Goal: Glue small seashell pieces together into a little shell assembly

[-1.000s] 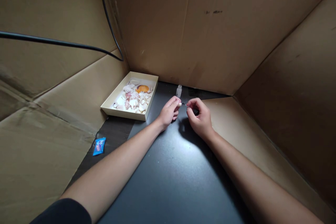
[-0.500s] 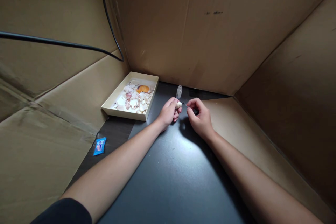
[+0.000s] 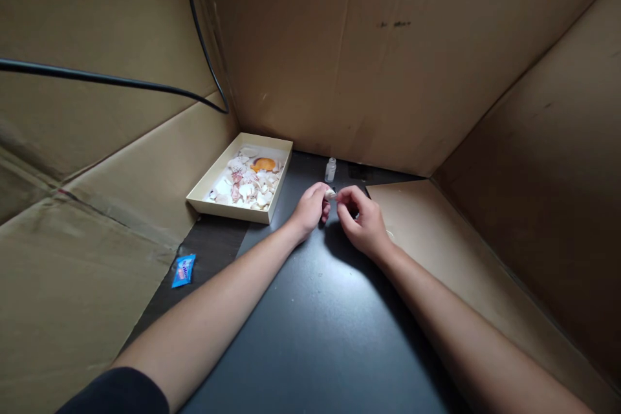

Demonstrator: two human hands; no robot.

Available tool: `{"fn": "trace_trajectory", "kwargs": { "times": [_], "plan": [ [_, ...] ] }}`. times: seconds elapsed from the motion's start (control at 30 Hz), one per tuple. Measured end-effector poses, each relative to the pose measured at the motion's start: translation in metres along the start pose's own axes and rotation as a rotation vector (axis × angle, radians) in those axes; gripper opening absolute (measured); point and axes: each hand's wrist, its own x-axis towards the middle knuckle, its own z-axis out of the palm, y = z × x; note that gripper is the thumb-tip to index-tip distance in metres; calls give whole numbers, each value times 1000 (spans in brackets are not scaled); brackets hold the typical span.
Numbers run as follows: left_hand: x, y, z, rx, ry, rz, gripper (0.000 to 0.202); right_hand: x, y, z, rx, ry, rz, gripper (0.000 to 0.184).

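Observation:
My left hand (image 3: pixel 310 212) is closed around a small, pale, ribbed seashell (image 3: pixel 330 195) that pokes out between its thumb and fingers. Close on its right, my right hand (image 3: pixel 361 217) pinches a small thin tool; the fingers mostly cover it, and its kind is too small to make out. The pinching fingertips are right beside the shell, and I cannot tell whether the tool touches it. Just behind both hands stands a small clear glass bottle (image 3: pixel 330 171), upright, with no cap on its neck.
To the left, a cream box (image 3: pixel 228 210) holds many shells and an orange piece (image 3: pixel 264 164). A blue wrapped packet (image 3: pixel 184 270) lies nearer me. Cardboard walls (image 3: pixel 388 77) surround the dark table (image 3: pixel 310 336); a black cable (image 3: pixel 121 82) hangs at upper left.
My right hand has moved left, closing the gap to the shell. The thin dark-tipped tool, visible between the hands before, is now mostly hidden. My left hand stays nearly in place.

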Motion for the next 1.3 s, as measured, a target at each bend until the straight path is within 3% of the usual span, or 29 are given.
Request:
{"fn": "trace_trajectory", "kwargs": {
  "times": [0.17,0.33,0.43,0.83,1.3],
  "plan": [
    [0,1,0,-36,7,5,16,0,2,0,-41,15,31,7],
    [0,0,0,-18,16,5,17,0,8,2,-58,-101,71,11],
    [1,-1,0,-32,20,4,16,0,11,2,-65,-55,110,11],
    [-1,-1,0,-7,8,28,16,1,4,0,-122,-64,17,26],
    [-2,0,1,33,-10,32,15,2,9,0,-140,35,-10,28]
  ]
}}
